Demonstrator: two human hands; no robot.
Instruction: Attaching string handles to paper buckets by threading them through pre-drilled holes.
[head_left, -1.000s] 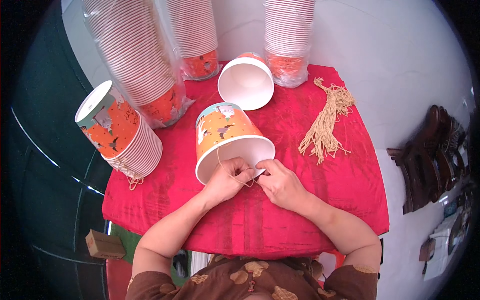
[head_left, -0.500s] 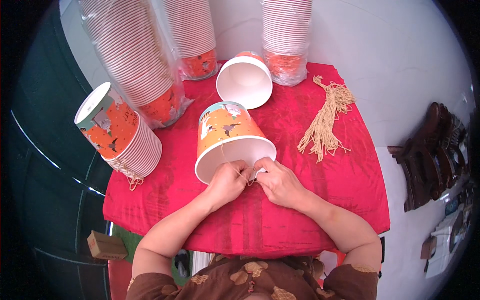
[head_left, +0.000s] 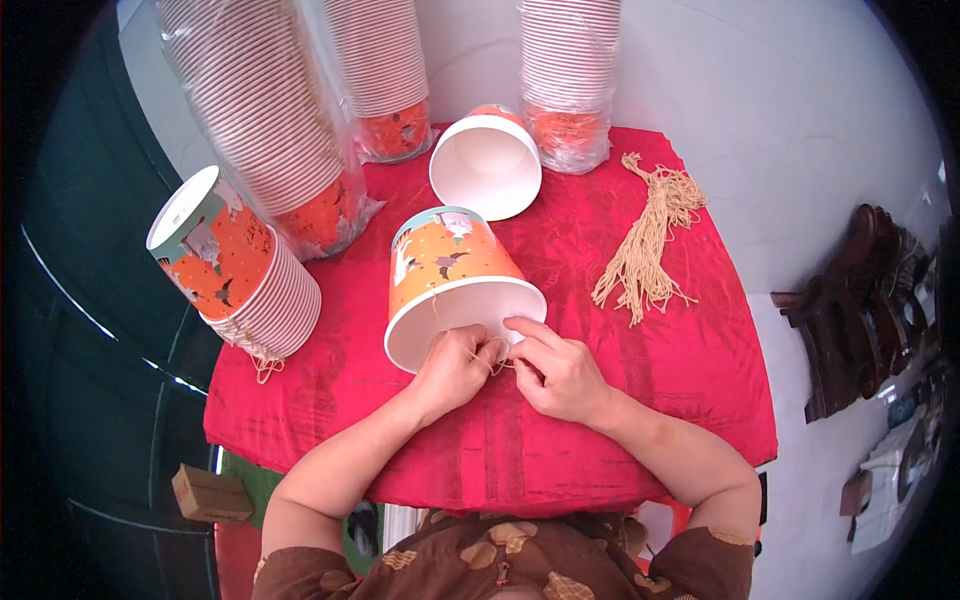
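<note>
A red cloth [head_left: 700, 370] covers the table and fills the middle of the frame. Along the top stand three tall stacks of paper cups in clear plastic: the biggest stack [head_left: 255, 110] leans at the upper left, a second stack [head_left: 380, 70] stands just right of it, and a third stack [head_left: 565, 70] stands at the top centre. At the left edge of the cloth a shorter stack of printed cups [head_left: 240, 270] lies tilted on its side, with thin strings hanging from its lower end. Near the top centre a single cup [head_left: 487, 165] lies with its white inside facing me. A bundle of tan strings [head_left: 650, 240] lies on the cloth at the right, well apart from my hands.

In the centre, an orange printed cup [head_left: 450, 280] lies on its side, its open rim turned toward me. My left hand [head_left: 452, 368] is curled at that rim, fingers pinched on a thin tan string [head_left: 490, 362]. My right hand [head_left: 555, 370] sits just beside it, touching it, forefinger stretched along the rim and fingertips closed on the same string.
</note>
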